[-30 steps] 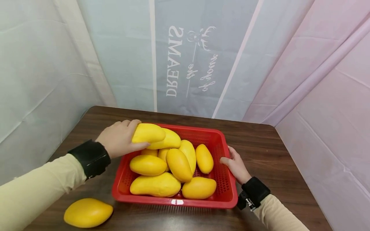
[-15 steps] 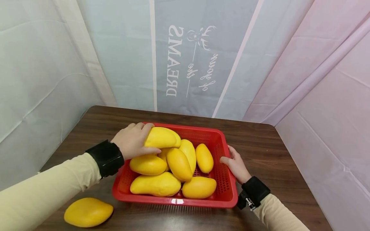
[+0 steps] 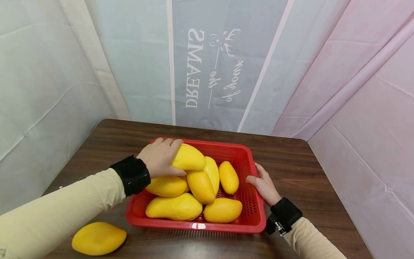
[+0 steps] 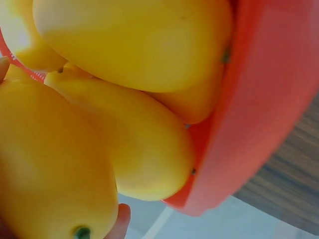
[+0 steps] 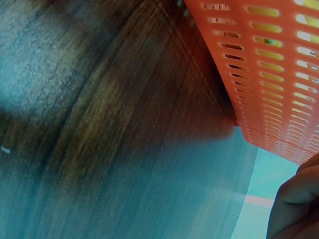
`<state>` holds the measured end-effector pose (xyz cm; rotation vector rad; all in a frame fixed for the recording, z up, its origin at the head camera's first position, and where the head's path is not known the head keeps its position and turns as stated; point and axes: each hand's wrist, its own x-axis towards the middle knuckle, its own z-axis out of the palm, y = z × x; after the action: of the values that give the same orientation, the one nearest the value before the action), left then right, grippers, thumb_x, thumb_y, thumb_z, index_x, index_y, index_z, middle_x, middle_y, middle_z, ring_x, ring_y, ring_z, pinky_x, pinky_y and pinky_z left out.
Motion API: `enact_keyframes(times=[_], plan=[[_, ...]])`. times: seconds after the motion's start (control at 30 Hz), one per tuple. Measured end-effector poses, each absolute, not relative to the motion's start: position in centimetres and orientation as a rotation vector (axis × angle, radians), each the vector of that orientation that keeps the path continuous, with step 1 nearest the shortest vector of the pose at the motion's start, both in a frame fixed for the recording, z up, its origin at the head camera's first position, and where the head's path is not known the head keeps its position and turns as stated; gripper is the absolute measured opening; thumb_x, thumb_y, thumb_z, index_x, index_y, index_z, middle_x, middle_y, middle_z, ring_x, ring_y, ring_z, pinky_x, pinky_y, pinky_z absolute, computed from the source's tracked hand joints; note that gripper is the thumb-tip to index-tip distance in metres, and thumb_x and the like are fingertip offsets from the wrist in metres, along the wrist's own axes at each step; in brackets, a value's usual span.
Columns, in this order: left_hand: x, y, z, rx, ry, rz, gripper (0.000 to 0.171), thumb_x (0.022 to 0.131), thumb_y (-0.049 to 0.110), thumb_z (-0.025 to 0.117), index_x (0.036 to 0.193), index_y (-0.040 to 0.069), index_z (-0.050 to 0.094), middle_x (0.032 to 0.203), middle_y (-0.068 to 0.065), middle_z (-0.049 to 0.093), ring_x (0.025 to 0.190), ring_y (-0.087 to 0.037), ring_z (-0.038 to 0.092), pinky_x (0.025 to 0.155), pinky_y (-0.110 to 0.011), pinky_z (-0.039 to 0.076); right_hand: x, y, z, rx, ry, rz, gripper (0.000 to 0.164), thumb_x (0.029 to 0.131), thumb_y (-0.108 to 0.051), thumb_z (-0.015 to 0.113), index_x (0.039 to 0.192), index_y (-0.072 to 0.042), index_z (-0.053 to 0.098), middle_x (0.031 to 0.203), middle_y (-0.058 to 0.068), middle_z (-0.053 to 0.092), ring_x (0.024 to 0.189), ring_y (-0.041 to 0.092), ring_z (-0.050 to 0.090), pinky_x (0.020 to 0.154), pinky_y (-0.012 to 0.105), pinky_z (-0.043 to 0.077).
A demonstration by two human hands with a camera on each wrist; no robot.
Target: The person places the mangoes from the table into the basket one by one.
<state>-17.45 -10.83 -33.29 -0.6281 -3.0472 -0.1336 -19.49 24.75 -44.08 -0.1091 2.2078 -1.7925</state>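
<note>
My left hand (image 3: 160, 157) grips a yellow mango (image 3: 189, 157) above the back left of a red plastic basket (image 3: 148, 223). In the left wrist view, that mango (image 4: 55, 159) shows its green stem end, with a fingertip along its side and other mangoes behind it. Several mangoes lie heaped in the basket, among them a long one (image 3: 174, 207) at the front and one (image 3: 229, 177) apart at the right. My right hand (image 3: 264, 183) holds the basket's right rim, thumb over the inside. The right wrist view shows the basket's slotted outer wall (image 5: 264, 74) and part of that hand (image 5: 296, 199).
A single mango (image 3: 99, 238) lies on the dark wooden table (image 3: 310, 187), left of the basket's front corner. Fabric curtains (image 3: 145, 72) hang behind the table and on both sides; the rear one carries mirrored lettering.
My left hand has moved right and slightly down with the mango, further over the basket's heap. The right hand, the basket and the mango on the table stay put.
</note>
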Motion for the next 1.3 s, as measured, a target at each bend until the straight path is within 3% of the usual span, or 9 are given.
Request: enact_keyframes(times=[0.13,0.37,0.53,0.67,1.03,1.3], plan=[[-17.8,-10.0,-33.5,-0.668,-3.034,-0.099,0.089,0.077,0.062,0.072,0.139,0.004,0.048,0.128,-0.018,0.061,0.11,-0.038,0.053,0.097,-0.048,0.047,-19.5,24.7,-44.1,-0.114,2.203,-1.8,0.063,0.094,-0.003,0.047,0.153,-0.005,0.024,0.14,0.03,0.047,0.107,0.03,0.067,0.083,0.045,0.059],[-18.5,-8.6,-33.7,-0.67,-3.019,-0.119,0.079,0.077,0.062,0.074,0.138,0.017,0.054,0.127,-0.017,0.055,0.106,-0.035,0.047,0.075,-0.04,0.054,-19.5,24.8,-44.2,-0.119,2.204,-1.8,0.063,0.094,-0.003,0.047,0.153,-0.005,0.024,0.14,0.03,0.047,0.106,0.03,0.068,0.083,0.045,0.059],[-18.9,-7.4,-33.6,-0.711,-2.991,0.057,0.083,0.077,0.068,0.07,0.143,0.021,0.052,0.131,-0.011,0.058,0.105,-0.033,0.046,0.086,-0.043,0.045,-19.5,24.8,-44.2,-0.124,2.2,-1.801,0.064,0.094,-0.003,0.047,0.153,-0.005,0.024,0.141,0.03,0.047,0.107,0.03,0.067,0.084,0.045,0.059],[-19.0,-6.4,-33.8,-0.736,-2.994,0.116,0.084,0.078,0.069,0.067,0.147,0.026,0.048,0.136,-0.007,0.056,0.109,-0.032,0.043,0.087,-0.045,0.04,-19.5,24.9,-44.2,-0.127,2.196,-1.801,0.064,0.094,-0.003,0.047,0.153,-0.005,0.024,0.141,0.03,0.046,0.108,0.031,0.067,0.084,0.045,0.059],[-19.4,-4.2,-34.1,-0.822,-2.956,0.117,0.082,0.078,0.063,0.072,0.148,0.031,0.046,0.14,-0.014,0.047,0.119,-0.036,0.042,0.094,-0.043,0.048,-19.4,25.0,-44.2,-0.123,2.201,-1.805,0.063,0.095,-0.003,0.047,0.153,-0.005,0.024,0.141,0.03,0.047,0.108,0.031,0.068,0.084,0.046,0.059],[-19.8,-2.9,-34.5,-0.911,-2.94,0.085,0.081,0.078,0.058,0.075,0.148,0.028,0.047,0.133,-0.014,0.049,0.112,-0.034,0.042,0.087,-0.035,0.05,-19.4,24.9,-44.2,-0.118,2.197,-1.807,0.062,0.095,-0.005,0.047,0.153,-0.005,0.025,0.141,0.03,0.047,0.108,0.033,0.067,0.084,0.046,0.058]])
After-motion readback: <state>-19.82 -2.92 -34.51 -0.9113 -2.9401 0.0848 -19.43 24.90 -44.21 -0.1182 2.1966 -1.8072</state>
